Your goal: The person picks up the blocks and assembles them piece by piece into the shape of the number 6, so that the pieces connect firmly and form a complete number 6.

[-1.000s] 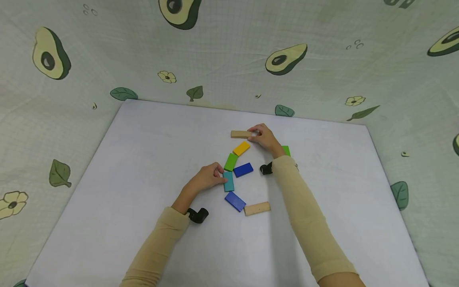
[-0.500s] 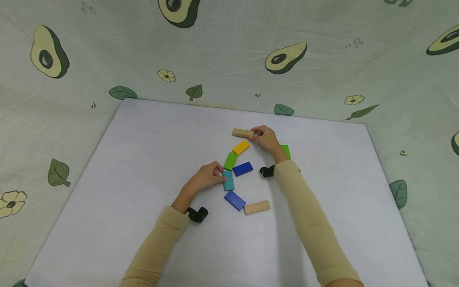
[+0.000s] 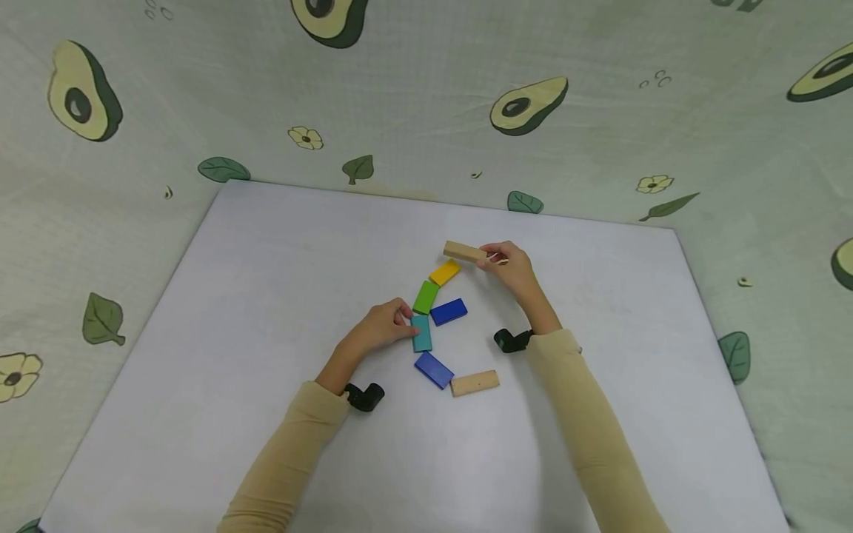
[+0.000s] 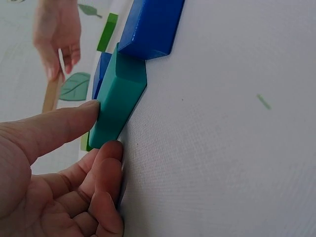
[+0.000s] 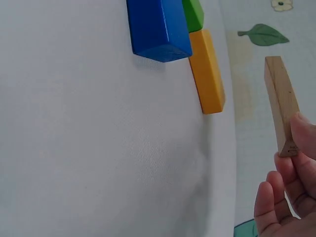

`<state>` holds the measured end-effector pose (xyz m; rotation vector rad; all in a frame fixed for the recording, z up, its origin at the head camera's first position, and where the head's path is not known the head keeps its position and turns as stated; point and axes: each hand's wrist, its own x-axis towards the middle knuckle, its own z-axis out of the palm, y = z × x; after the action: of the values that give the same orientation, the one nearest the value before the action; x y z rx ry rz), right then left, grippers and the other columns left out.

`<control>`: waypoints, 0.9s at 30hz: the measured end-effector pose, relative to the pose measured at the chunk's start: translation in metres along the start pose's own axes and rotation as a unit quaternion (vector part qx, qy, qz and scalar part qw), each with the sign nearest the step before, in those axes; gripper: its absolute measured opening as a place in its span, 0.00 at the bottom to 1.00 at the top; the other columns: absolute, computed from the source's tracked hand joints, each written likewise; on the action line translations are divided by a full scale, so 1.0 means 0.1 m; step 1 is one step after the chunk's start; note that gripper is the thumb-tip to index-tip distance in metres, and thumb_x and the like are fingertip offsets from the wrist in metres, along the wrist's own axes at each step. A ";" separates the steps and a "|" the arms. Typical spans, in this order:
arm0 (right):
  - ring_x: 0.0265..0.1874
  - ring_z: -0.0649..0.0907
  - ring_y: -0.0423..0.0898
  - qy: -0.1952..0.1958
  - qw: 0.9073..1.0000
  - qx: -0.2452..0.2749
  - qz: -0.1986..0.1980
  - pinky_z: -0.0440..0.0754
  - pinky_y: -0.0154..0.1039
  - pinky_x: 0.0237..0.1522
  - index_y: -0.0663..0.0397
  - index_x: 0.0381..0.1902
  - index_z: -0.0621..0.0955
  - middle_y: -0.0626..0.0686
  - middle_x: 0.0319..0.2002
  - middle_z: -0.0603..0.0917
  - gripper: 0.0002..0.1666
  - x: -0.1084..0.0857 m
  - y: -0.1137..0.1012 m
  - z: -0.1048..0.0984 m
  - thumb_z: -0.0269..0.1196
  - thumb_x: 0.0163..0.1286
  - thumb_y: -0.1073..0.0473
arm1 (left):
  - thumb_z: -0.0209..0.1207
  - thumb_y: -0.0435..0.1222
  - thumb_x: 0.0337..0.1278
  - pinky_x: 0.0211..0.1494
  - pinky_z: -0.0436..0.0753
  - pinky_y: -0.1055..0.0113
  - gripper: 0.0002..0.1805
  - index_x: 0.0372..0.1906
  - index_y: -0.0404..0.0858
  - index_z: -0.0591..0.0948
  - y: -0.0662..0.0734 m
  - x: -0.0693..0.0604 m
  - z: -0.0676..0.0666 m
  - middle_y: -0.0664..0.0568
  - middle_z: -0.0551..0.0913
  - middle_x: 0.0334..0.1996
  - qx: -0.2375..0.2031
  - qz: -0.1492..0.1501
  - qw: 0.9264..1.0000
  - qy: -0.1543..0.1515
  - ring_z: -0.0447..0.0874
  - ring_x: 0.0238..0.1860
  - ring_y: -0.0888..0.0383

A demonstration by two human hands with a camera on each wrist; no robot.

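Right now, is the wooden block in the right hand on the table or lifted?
Lifted: the right wrist view shows the block in the fingers, cloth behind it.

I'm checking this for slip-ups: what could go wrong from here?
The right hand holds a raised wooden block near one end, so it might tilt. Lowering it could knock the yellow block, close by in the head view. The left hand touches the teal block, so a twitch might push it into the green block.

Long plain beige sleeves point(image 3: 289, 453), lightly creased, small black rounded wrist cameras point(image 3: 365, 398)
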<state>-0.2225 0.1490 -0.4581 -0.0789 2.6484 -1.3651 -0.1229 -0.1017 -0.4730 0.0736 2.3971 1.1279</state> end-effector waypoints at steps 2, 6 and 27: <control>0.46 0.74 0.52 0.005 1.000 0.010 -0.005 0.72 0.43 0.50 0.61 0.51 0.78 0.60 0.46 0.76 0.21 -0.09 0.01 -0.03 0.65 0.60 0.59 | 0.63 0.41 0.53 0.29 0.66 0.70 0.18 0.46 0.37 0.74 0.00 0.00 0.00 0.51 0.73 0.26 -0.001 0.000 1.000 -0.001 0.68 0.27 0.58; 0.45 0.75 0.51 0.013 1.000 0.016 -0.006 0.71 0.39 0.47 0.62 0.51 0.78 0.59 0.45 0.77 0.22 -0.27 0.04 -0.09 0.66 0.59 0.59 | 0.63 0.42 0.53 0.29 0.66 0.70 0.18 0.46 0.37 0.74 -0.01 0.00 0.01 0.51 0.73 0.26 0.000 -0.001 1.000 0.000 0.68 0.27 0.58; 0.39 0.75 0.48 0.003 1.000 -0.012 0.028 0.73 0.35 0.43 0.62 0.50 0.78 0.59 0.39 0.77 0.21 -0.86 0.39 -0.11 0.66 0.58 0.61 | 0.63 0.42 0.53 0.29 0.67 0.70 0.18 0.45 0.37 0.73 -0.04 0.03 0.03 0.50 0.74 0.27 -0.005 0.002 1.000 0.001 0.68 0.27 0.58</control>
<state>-0.1389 0.1915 -0.4734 -0.0021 2.6504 -1.3193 -0.1236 -0.1017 -0.4782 0.0727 2.3940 1.1429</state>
